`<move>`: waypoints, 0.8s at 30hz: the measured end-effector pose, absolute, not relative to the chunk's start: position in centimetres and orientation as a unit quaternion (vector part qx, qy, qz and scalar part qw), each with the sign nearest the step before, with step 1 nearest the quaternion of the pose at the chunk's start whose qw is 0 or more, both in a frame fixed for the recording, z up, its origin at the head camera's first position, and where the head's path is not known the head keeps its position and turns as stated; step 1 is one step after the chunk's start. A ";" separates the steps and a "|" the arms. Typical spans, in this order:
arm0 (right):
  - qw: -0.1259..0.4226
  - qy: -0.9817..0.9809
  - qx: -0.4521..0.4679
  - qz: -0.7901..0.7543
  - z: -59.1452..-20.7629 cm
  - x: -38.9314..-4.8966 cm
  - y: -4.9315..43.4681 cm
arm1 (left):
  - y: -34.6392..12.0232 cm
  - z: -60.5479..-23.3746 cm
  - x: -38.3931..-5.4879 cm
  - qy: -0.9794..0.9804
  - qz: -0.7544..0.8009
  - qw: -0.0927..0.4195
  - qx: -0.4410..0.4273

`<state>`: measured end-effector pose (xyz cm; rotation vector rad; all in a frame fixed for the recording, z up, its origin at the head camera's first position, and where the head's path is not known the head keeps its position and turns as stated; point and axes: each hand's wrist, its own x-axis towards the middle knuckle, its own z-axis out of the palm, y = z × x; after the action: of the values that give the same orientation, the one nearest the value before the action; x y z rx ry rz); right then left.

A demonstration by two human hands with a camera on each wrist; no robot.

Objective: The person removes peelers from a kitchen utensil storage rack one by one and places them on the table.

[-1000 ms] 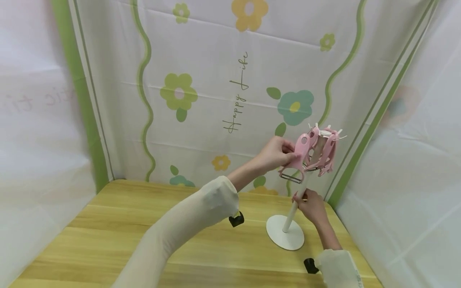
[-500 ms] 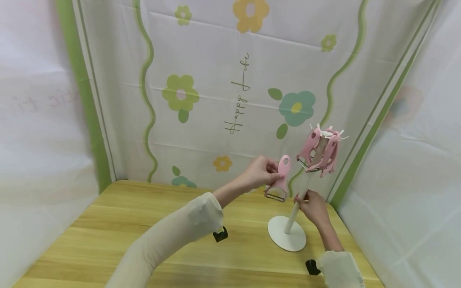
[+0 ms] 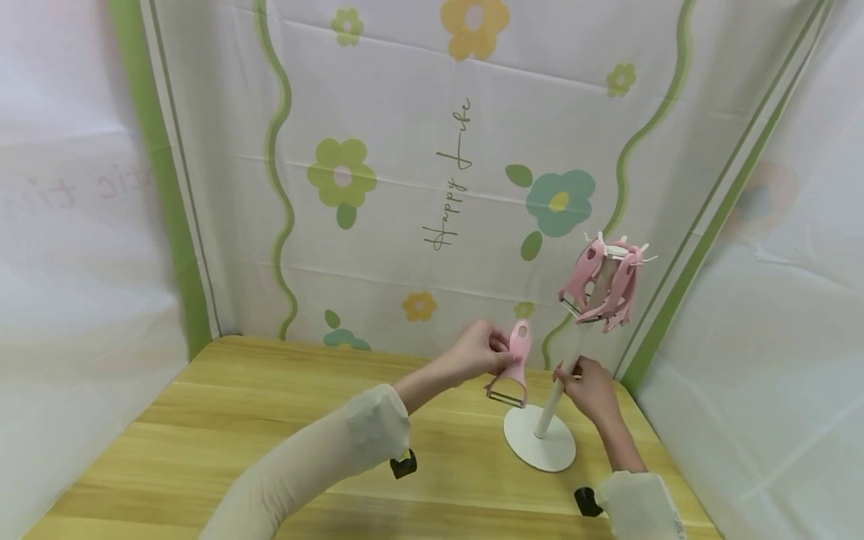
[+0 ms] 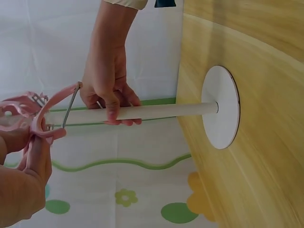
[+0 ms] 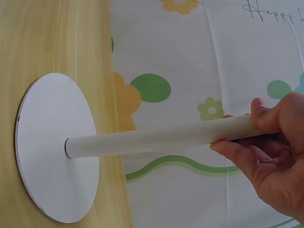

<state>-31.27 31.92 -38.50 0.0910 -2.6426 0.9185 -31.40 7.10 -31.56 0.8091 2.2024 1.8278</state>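
My left hand (image 3: 481, 351) pinches a pink peeler (image 3: 518, 346) by its handle, blade end down, left of a white stand. The left wrist view shows this peeler (image 4: 53, 100) close up, its metal blade across the forked end. My right hand (image 3: 589, 388) grips the white pole (image 5: 161, 137) about midway up, thumb and fingers round it. On the hooks at the stand's top hang several more pink peelers (image 3: 616, 289), overlapping one another. The stand's round white base (image 3: 538, 450) sits flat on the table.
A wooden table (image 3: 283, 420) lies under both arms. Behind it hangs a white curtain (image 3: 405, 112) printed with flowers, with more white sheeting (image 3: 776, 360) close on the right side. Black wrist pieces (image 3: 403, 465) show below the sleeves.
My left hand has drawn the peeler away from the stand's hooks, moving left and down. The right hand keeps its grip on the pole.
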 end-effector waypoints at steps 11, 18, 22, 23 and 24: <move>0.177 -0.930 0.043 0.318 -38.5 -31.4 32.1 | 6.2 -34.2 -31.0 0.737 0.629 0.088 0.232; 0.174 -0.930 0.040 0.322 -38.6 -31.4 32.1 | 5.7 -36.1 -30.8 0.726 0.644 0.093 0.221; 0.177 -0.930 0.040 0.321 -38.6 -31.4 32.0 | 5.5 -37.1 -30.7 0.720 0.654 0.098 0.213; 0.178 -0.930 0.040 0.320 -38.6 -31.4 32.0 | 5.5 -37.4 -30.7 0.718 0.656 0.100 0.209; 0.179 -0.930 0.040 0.320 -38.6 -31.4 32.0 | 5.5 -37.6 -30.6 0.716 0.659 0.102 0.206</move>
<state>-31.39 32.01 -38.65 0.1135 -2.6279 0.9044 -30.64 5.49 -37.60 0.6066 2.1138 1.9456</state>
